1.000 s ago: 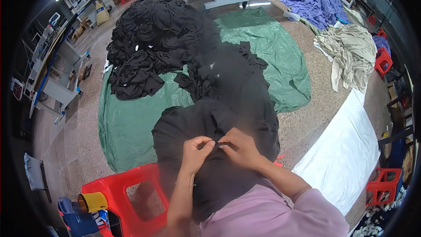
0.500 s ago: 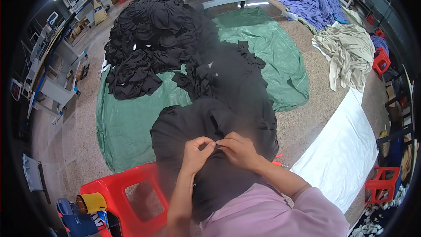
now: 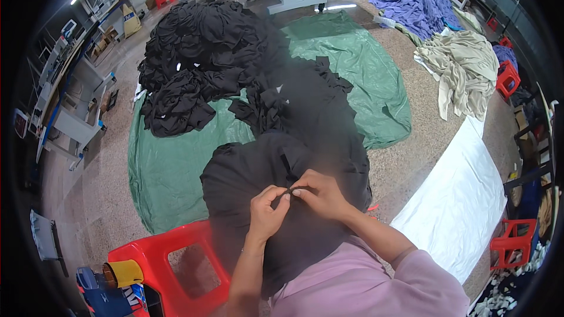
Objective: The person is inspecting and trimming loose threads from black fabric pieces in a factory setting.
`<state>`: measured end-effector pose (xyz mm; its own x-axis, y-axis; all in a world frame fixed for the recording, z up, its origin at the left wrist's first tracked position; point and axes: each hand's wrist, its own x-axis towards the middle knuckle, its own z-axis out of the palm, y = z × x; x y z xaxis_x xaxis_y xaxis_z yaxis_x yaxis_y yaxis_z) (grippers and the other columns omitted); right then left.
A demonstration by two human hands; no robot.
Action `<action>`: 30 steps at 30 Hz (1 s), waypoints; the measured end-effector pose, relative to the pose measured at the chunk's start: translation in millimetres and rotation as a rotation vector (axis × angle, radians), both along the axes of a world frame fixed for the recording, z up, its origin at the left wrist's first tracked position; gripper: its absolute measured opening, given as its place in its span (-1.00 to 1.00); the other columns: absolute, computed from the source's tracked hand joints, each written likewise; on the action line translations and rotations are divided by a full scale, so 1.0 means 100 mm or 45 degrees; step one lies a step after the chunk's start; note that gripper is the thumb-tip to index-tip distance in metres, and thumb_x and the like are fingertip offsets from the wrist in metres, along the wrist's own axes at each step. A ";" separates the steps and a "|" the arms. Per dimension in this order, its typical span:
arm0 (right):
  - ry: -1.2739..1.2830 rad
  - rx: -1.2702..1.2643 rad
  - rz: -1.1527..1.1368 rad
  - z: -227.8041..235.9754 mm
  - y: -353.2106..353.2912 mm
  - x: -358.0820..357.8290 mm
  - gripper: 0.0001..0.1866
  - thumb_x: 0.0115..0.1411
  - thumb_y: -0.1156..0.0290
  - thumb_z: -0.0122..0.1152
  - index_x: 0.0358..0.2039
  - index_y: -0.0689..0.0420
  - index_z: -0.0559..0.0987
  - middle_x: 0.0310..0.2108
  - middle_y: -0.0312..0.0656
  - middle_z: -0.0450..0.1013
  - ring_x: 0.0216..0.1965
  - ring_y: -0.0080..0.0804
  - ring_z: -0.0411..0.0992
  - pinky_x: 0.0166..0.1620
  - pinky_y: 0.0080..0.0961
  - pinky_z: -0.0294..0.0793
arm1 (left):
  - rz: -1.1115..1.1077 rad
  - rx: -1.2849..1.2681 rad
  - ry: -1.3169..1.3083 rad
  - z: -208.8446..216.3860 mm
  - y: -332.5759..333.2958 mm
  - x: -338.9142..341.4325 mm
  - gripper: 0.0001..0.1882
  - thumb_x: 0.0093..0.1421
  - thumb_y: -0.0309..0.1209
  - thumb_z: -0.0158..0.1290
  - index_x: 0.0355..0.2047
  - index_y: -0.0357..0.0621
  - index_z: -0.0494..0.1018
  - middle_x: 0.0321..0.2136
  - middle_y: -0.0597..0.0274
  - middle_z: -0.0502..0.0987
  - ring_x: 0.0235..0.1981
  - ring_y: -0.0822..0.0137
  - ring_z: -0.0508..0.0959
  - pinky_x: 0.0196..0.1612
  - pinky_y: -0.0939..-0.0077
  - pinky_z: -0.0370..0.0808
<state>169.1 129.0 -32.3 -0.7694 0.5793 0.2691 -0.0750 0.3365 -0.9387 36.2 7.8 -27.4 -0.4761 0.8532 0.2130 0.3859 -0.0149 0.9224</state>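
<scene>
Against the person's front, beneath the wrists, lies a wide, gathered spread of soft black cloth (image 3: 235,185), with a narrow black strip (image 3: 285,163) on it just beyond the fingers. The left hand (image 3: 268,211) and the right hand (image 3: 320,195) meet there, each pinching a small fold of it between thumb and forefinger, the tips almost touching; the fingers hide exactly what is gripped. A pale pink short-sleeved top (image 3: 364,285) covers the person's body behind.

Beside the left forearm stands a red plastic stool (image 3: 150,246) with an opening in its seat. At its outer edge are a yellow cylinder with a brown inside (image 3: 126,272) and a dark blue packet (image 3: 106,300) with white and red print, cut by the rim.

Beyond, a crinkled green plastic sheet (image 3: 161,182) covers the floor, bearing a tall heap of black garments (image 3: 200,35) with small white labels (image 3: 178,67), too small to read. A hazy blur veils the black cloth right of centre.

To the right lie a smooth white sheet (image 3: 452,199), a beige fabric pile (image 3: 467,61) and a purple fabric pile (image 3: 417,9). At far left, a yellow bag (image 3: 130,22) bears dark lettering.
</scene>
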 end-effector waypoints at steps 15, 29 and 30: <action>-0.086 -0.560 0.050 0.05 -0.02 -0.03 -0.84 0.19 0.43 0.25 -0.30 0.27 0.63 -0.36 -0.29 0.54 -0.30 -0.63 0.45 -0.20 -0.65 0.41 | 0.222 -0.138 -0.511 -0.02 0.06 -0.02 -0.82 0.24 -0.42 0.14 -0.42 -0.30 0.61 -0.50 0.40 0.57 -0.47 0.63 0.46 -0.34 0.74 0.38; -0.153 -0.391 -0.300 -0.08 0.04 -0.06 -0.84 0.16 0.43 0.26 -0.36 0.29 0.62 -0.46 -0.29 0.55 -0.41 -0.65 0.44 -0.29 -0.67 0.42 | -0.172 -0.313 -1.027 0.08 -0.18 -0.53 -0.78 0.33 -0.35 -0.04 -0.18 -0.27 0.46 -0.39 0.20 0.60 -0.39 0.53 0.58 -0.29 0.71 0.50; -0.152 -0.389 -0.299 -0.08 0.04 -0.07 -0.84 0.16 0.43 0.26 -0.36 0.29 0.62 -0.46 -0.29 0.55 -0.41 -0.65 0.44 -0.29 -0.67 0.42 | -0.159 -0.294 -0.985 0.09 -0.19 -0.53 -0.83 0.27 -0.47 0.03 -0.15 -0.25 0.45 -0.35 0.22 0.59 -0.35 0.53 0.58 -0.26 0.71 0.49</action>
